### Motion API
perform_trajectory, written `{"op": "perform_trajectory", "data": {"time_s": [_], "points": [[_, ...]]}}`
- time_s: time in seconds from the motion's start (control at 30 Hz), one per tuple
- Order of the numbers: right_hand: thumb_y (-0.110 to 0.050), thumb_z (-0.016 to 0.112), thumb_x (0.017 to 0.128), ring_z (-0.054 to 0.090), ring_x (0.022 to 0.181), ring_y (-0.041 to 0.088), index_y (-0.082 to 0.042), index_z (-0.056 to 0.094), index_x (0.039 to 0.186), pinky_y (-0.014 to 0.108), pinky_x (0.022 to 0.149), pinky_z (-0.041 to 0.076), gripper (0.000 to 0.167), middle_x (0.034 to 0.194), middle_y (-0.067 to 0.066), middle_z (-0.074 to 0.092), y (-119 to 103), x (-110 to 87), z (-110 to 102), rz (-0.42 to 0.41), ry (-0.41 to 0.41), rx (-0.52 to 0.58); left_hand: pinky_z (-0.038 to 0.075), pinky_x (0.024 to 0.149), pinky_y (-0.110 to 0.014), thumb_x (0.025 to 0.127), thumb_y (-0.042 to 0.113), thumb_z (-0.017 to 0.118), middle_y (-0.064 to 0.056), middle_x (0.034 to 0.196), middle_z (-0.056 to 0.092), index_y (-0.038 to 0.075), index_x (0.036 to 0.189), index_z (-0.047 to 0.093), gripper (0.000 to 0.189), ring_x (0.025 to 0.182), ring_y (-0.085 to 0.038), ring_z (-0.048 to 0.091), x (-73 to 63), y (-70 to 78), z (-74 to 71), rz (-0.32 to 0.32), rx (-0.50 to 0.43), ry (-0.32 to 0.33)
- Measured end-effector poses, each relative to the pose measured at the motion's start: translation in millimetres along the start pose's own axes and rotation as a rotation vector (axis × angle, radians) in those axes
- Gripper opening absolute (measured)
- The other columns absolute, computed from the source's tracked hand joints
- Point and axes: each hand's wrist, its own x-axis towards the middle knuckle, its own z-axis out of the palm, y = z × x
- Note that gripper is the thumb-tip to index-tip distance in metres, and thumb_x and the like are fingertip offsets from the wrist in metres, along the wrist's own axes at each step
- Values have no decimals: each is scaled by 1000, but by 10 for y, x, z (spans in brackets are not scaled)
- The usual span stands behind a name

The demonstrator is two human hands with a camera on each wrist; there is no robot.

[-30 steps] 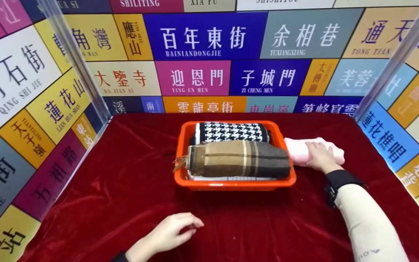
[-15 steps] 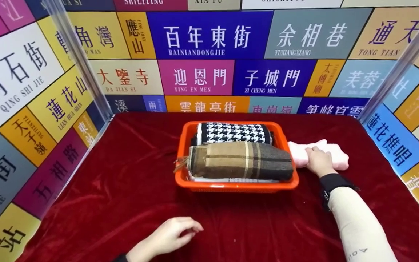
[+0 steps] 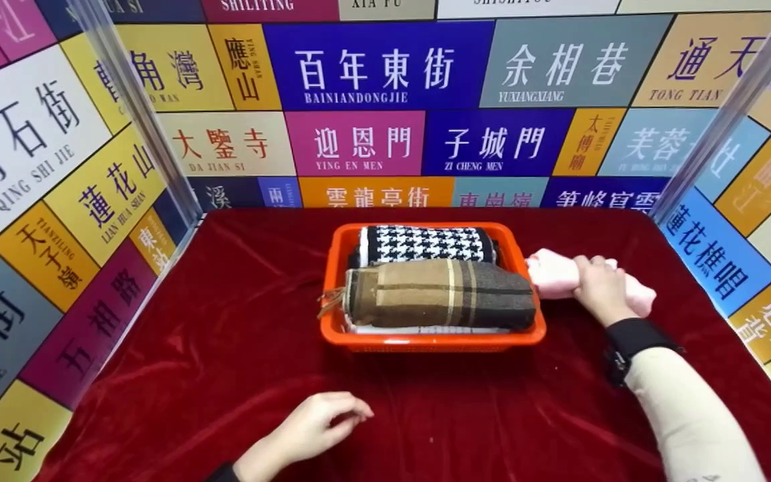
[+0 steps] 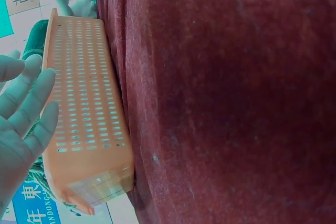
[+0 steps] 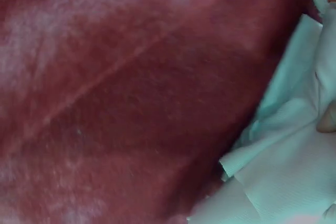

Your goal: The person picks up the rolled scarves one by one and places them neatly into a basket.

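My right hand [image 3: 603, 288] grips a pink rolled-up cloth [image 3: 553, 273] across its middle, just right of the orange basket. The right wrist view shows the same cloth [image 5: 294, 166] pale and loosely folded, with a fingertip [image 5: 328, 119] pressed on it. My left hand [image 3: 322, 425] is held over the red cover in front of the basket, fingers loosely bent and holding nothing. In the left wrist view the fingers of that left hand [image 4: 26, 114] are spread apart beside the perforated basket wall [image 4: 86, 87].
Inside the orange basket [image 3: 432, 340] lie a brown plaid rolled scarf [image 3: 439, 294] with fringe over the left rim and a black-and-white houndstooth roll [image 3: 429, 244]. Red velvet [image 3: 238, 301] covers the table. Printed panels [image 3: 375, 67] and clear posts [image 3: 713, 127] enclose it.
The pink cloth has turned so its right end lies nearer me, and my right hand has shifted slightly right, its fingers now wrapped over it. The left hand stays nearly still.
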Motion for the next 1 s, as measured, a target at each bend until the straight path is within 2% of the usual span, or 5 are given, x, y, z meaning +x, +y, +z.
{"op": "perform_trajectory", "data": {"time_s": [0.3, 0.57, 0.73, 0.87, 1.0], "points": [[-9, 61, 67, 47, 74, 56, 3, 49, 103, 61, 60, 35, 40, 88, 34, 47, 2, 8, -641, 106, 68, -17, 46, 67, -11, 79, -6, 61, 2, 81, 65, 11, 93, 66, 23, 74, -4, 60, 20, 22, 43, -60, -34, 33], [-25, 68, 67, 51, 81, 43, -1, 58, 100, 60, 56, 36, 42, 89, 27, 57, -269, -188, -1157, -14, 367, 106, 46, 69, -12, 79, -7, 60, -1, 81, 66, 13, 93, 65, 25, 75, -6, 61, 9, 43, 95, -103, -58, 20], [-25, 65, 68, 54, 88, 35, -6, 62, 100, 58, 63, 40, 37, 93, 19, 62, -684, -339, -1604, -75, 434, 185, 46, 69, -12, 79, -7, 60, -1, 81, 66, 12, 94, 65, 25, 75, -7, 62, 24, 20, 120, -122, -66, 17], [-16, 69, 61, 57, 88, 17, -5, 66, 98, 33, 75, 47, 39, 90, 13, 65, -1005, -500, -1874, -170, 424, 343, 47, 69, -12, 79, -8, 60, -2, 81, 66, 11, 94, 65, 24, 75, -7, 62, 19, 5, 146, -135, -76, 4], [-2, 77, 53, 55, 91, -2, -1, 67, 100, 11, 80, 40, 49, 93, -3, 65, -1244, -659, -1989, -282, 292, 588, 47, 69, -14, 78, -8, 60, -3, 82, 67, 10, 94, 66, 25, 76, -5, 61, 18, -13, 174, -151, -79, -10]]}}
